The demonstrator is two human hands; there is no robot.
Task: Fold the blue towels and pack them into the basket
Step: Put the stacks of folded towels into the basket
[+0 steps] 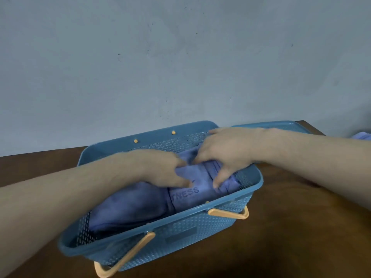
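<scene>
A blue plastic basket (200,219) with orange handles stands on the brown table. Inside it lie folded blue towels: a darker one (132,205) on the left and one with "TNESS" lettering (192,195) on the right. My left hand (160,169) reaches in from the left and holds the lettered towel's upper part between thumb and fingers. From the right, my right hand (226,153) takes the same towel with its thumb on the near side and its fingers on the far side. Both hands are inside the basket.
A flat blue plastic part (285,125), like a lid or a second basket's rim, shows behind my right wrist. Another blue towel (361,136) peeks in at the right edge. A grey wall stands right behind the table (301,227).
</scene>
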